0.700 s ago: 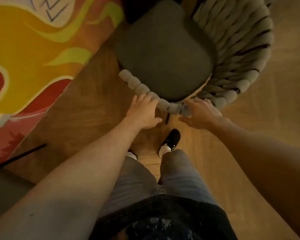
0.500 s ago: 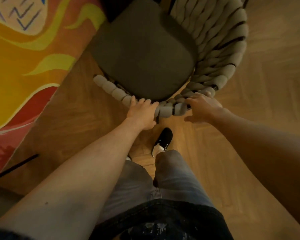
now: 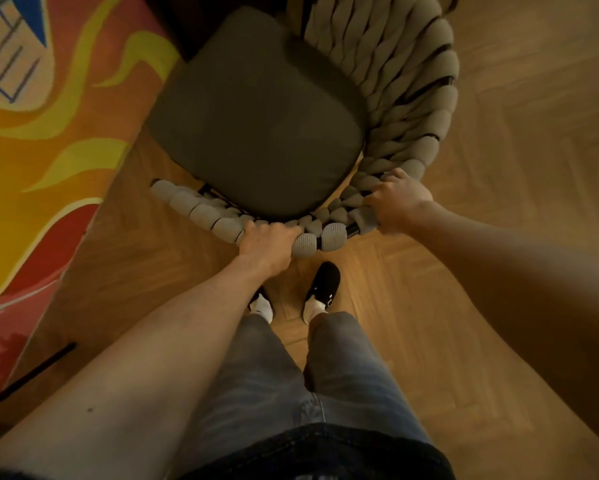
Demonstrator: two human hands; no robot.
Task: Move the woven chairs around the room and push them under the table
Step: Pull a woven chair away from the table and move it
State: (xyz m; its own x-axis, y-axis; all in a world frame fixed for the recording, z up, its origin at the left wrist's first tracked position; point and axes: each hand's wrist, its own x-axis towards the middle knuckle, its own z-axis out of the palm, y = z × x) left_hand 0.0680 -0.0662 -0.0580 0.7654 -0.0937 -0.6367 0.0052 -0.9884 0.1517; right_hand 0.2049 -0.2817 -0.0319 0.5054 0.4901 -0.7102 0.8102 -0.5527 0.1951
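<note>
The person's arms are bare down to the left hand and right hand, with no sleeves showing. They wear faded grey-blue jeans, a dark top hem with pale flecks, white socks and black shoes.

Both arms stretched forward and down, left hand curled tight in a grip, right hand clenched too, knuckles up
</note>
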